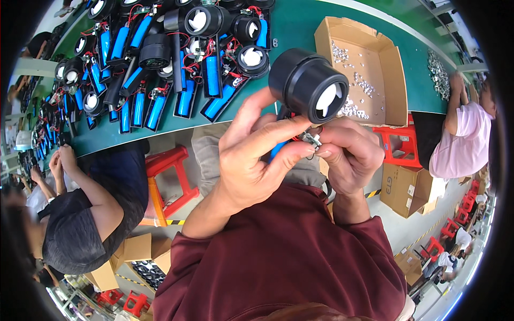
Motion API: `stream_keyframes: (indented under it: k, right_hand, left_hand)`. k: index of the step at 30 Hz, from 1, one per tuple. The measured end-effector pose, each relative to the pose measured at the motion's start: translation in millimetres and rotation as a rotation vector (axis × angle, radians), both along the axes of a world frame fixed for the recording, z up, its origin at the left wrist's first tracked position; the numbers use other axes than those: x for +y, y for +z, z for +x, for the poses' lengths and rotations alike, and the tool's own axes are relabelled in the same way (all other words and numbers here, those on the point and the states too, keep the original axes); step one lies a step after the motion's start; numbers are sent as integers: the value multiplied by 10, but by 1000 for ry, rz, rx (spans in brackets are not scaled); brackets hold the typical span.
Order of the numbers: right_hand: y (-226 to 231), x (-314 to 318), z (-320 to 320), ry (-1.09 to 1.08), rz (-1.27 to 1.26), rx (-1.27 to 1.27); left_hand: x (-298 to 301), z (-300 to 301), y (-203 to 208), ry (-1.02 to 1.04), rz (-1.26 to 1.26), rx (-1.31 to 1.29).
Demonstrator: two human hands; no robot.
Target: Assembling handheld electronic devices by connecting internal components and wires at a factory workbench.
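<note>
Above my lap, my left hand (241, 160) is closed round a handheld fan unit (302, 80) with a black cylindrical head and a white impeller. Part of its blue battery (277, 150) shows below the head; the rest of the handle is hidden behind my fingers. A small circuit board (310, 139) with a silvery part and thin wires hangs out under the head. My left thumb and forefinger steady it from one side. From the other side, my right hand (353, 152) pinches the board's edge between thumb and forefinger. Whether a tiny loose part is also in that pinch is too small to tell.
Many similar half-open fan units (211, 75) with blue batteries crowd the green table (300, 24) at left. An open cardboard box (393, 80) holds small metal parts; more parts (438, 75) lie farther right. Red stools (170, 179) and co-workers flank me.
</note>
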State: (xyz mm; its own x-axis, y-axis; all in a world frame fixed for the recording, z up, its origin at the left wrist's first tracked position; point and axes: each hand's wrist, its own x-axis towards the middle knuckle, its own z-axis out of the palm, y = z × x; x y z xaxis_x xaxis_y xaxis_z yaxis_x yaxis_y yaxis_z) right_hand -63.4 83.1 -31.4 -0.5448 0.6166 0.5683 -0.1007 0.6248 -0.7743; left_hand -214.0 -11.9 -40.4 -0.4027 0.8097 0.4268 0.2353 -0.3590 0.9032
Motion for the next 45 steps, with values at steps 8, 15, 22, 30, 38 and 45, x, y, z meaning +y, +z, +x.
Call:
stream_keyframes:
  k: [8,15,22,30,38,45]
  right_hand:
    - [6,-32,16,-56,39,15]
    - [29,-28,20,-63,60,2]
    - [45,-42,24,-80,112,-12]
    - [75,-50,26,-70,150,-12]
    - [111,-84,22,-90,157,-31]
    - [139,-79,35,-45,70,-28]
  left_hand:
    - [88,-112,-33,-12,149,239]
    - [103,-126,-57,-21,174,247]
    - [106,-135,-61,-30,185,248]
    - [123,-84,-56,12,218,261]
    - [134,-48,-61,70,242,293]
    - [138,-18,-41,108,235,271]
